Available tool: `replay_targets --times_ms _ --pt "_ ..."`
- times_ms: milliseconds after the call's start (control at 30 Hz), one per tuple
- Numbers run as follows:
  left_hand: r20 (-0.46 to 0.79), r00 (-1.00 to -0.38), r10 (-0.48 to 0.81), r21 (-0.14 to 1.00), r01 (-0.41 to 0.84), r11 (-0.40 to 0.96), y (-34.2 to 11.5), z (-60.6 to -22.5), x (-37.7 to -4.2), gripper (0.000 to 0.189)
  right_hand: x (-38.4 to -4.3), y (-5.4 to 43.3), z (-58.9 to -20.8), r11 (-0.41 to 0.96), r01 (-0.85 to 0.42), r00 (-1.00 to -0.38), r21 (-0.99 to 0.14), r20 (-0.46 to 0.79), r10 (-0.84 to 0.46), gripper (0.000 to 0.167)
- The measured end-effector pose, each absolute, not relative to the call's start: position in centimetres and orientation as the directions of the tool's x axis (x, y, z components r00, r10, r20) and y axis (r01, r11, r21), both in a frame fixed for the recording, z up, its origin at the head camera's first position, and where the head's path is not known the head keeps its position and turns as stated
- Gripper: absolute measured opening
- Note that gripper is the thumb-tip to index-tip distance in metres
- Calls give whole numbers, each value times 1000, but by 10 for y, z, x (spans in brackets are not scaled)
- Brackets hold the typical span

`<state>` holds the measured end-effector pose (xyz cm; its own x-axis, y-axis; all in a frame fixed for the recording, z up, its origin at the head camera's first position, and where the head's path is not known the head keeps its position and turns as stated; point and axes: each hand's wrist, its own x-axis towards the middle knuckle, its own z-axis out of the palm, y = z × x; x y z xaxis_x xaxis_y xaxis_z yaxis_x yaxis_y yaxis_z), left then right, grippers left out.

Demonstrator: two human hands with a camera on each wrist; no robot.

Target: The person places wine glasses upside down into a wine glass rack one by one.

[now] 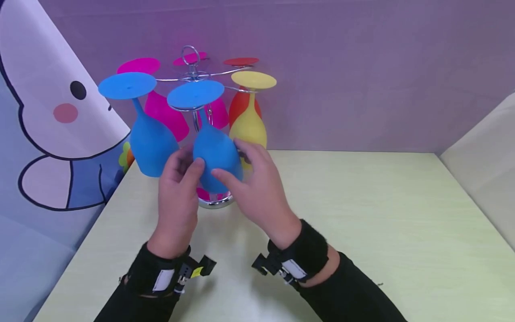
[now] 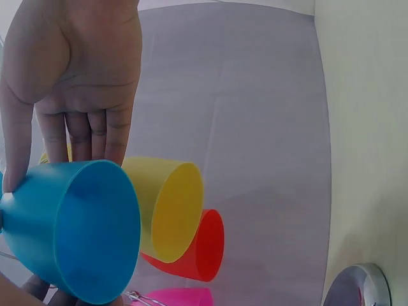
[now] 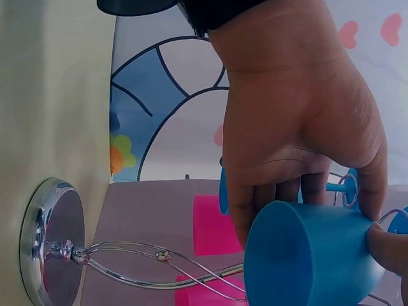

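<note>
A blue plastic wine glass (image 1: 217,154) hangs upside down by its foot from the front arm of a chrome glass rack (image 1: 216,205). My left hand (image 1: 177,203) holds its bowl from the left, thumb in front. From the right, my right hand (image 1: 259,192) holds the same bowl, its thumb (image 3: 387,245) also across the front. The bowl's open mouth (image 2: 95,233) faces down and looks hollow inside. Some fingers of both hands are hidden behind the bowl. A second blue wine glass (image 1: 150,145) hangs just left of the left hand.
A yellow wine glass (image 1: 250,123) hangs close behind my right fingers, with a red one (image 1: 237,106) past it. Pink wine glasses (image 1: 166,114) hang at the rack's back. The rack stands on a pale table (image 1: 362,214) before a purple backdrop (image 1: 342,76); a cartoon-print cloth (image 1: 48,241) is at left.
</note>
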<state>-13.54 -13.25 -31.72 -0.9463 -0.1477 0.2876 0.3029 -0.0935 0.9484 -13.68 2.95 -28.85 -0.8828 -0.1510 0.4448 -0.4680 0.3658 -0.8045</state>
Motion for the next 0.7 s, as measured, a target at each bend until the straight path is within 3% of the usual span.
replay_targets --times_ms 700 --pt "285 -944 -166 951 301 -74 -129 -320 -131 60 -137 27 -298 388 -457 -888 -800 437 -144 68"
